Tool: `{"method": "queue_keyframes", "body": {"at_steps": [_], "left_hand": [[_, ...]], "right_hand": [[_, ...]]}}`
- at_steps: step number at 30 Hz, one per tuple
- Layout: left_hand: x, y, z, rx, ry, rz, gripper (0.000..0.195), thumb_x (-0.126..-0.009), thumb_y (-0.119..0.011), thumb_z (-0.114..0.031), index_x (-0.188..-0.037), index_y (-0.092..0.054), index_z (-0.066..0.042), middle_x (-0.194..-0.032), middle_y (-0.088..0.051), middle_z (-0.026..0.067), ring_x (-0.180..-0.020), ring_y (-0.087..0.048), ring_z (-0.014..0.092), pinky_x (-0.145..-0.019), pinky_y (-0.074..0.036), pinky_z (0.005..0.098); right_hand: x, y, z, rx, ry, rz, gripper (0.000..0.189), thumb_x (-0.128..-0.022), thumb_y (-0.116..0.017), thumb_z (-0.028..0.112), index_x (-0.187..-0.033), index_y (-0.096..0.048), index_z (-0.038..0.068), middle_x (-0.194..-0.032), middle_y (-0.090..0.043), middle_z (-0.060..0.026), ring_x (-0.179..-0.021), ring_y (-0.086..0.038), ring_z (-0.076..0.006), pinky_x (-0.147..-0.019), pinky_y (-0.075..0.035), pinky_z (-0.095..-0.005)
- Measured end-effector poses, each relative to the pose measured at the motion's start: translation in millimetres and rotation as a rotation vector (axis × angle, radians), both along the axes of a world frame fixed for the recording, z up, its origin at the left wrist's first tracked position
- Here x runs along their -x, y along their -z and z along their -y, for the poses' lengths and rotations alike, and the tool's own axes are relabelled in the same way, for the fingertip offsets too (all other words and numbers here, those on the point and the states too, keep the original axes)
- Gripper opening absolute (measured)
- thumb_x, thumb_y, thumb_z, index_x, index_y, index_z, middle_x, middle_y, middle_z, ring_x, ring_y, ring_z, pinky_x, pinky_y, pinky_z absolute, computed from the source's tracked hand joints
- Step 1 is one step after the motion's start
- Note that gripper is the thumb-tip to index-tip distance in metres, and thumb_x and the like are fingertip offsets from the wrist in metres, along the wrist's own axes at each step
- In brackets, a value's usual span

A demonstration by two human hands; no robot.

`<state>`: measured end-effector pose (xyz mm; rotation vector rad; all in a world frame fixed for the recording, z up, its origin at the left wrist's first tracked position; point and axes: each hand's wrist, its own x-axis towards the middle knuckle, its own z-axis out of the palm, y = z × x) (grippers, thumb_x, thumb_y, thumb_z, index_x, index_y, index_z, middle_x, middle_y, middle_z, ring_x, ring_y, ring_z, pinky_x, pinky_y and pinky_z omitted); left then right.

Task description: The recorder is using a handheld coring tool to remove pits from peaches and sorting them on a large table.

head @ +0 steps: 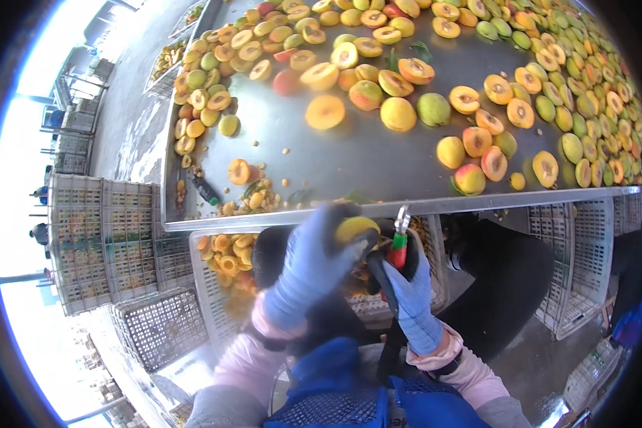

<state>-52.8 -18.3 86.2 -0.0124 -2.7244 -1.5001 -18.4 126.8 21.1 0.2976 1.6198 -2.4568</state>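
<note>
My left hand [313, 262], in a blue knit glove with a dark coated palm, grips a yellow peach piece [356, 229] just off the table's front rim. Close beside it my right hand [414, 294], gloved alike, is closed around a hand tool [399, 250]. The tool has a red and green handle, and its looped metal tip points up and away from me. Between the hands the view is dark and blurred, so contact between tool and fruit is unclear. Below them, pitted peach halves [227, 254] lie in a white plastic crate [211, 305].
A metal table [326, 171] with a raised rim carries many halved and whole peaches [594, 107]. Loose pits [267, 200] and a dark object with a green end [204, 190] lie near its front left corner. Crates stand left [104, 241] and right [583, 278]. My legs [508, 283] are beneath.
</note>
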Motion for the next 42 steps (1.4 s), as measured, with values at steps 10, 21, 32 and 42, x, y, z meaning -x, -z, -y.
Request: {"method": "queue_keyframes", "body": {"at_steps": [10, 21, 32, 42], "left_hand": [[-34.0, 17.9, -45.5, -0.608, -0.134, 0.149, 0.030, -0.088, -0.054, -0.010, -0.116, -0.051, 0.000, -0.102, -0.059, 0.0095, -0.091, -0.057, 0.016, -0.080, -0.046, 0.0285], [-35.9, 39.3, -41.1, -0.492, -0.356, 0.049, 0.023, -0.091, -0.045, -0.013, -0.106, -0.055, 0.001, -0.088, -0.062, 0.0118, -0.074, -0.059, 0.017, -0.069, -0.047, 0.0282], [-43.2, 52.7, -50.9, -0.432, -0.334, -0.260, 0.030, -0.097, -0.038, -0.018, -0.107, -0.054, 0.005, -0.094, -0.061, 0.0135, -0.082, -0.059, 0.017, -0.072, -0.048, 0.0278], [-37.9, 40.1, -51.1, -0.561, -0.223, -0.045, 0.033, -0.096, -0.037, -0.022, -0.102, -0.055, 0.004, -0.089, -0.061, 0.0106, -0.079, -0.057, 0.015, -0.072, -0.044, 0.0265]], "right_hand": [[5.0, -13.2, -21.0, 0.279, -0.144, 0.191, 0.026, -0.081, -0.063, 0.012, -0.103, -0.055, 0.003, -0.076, -0.058, -0.0032, -0.050, -0.052, -0.0107, -0.046, -0.043, -0.0234], [-18.3, -33.0, -24.9, -0.373, -0.196, -0.280, 0.014, -0.082, -0.058, 0.009, -0.092, -0.052, 0.001, -0.074, -0.056, -0.0165, -0.064, -0.058, -0.0334, -0.057, -0.044, -0.0362], [-18.5, -40.9, -15.9, -0.592, -0.267, -0.431, 0.013, -0.088, -0.049, 0.010, -0.095, -0.051, -0.001, -0.070, -0.055, -0.0215, -0.064, -0.057, -0.0397, -0.055, -0.044, -0.0401], [-29.1, -19.0, -26.7, -0.644, -0.283, -0.562, 0.024, -0.089, -0.045, 0.010, -0.107, -0.049, -0.006, -0.079, -0.057, -0.0234, -0.068, -0.057, -0.0385, -0.060, -0.044, -0.0425]]}}
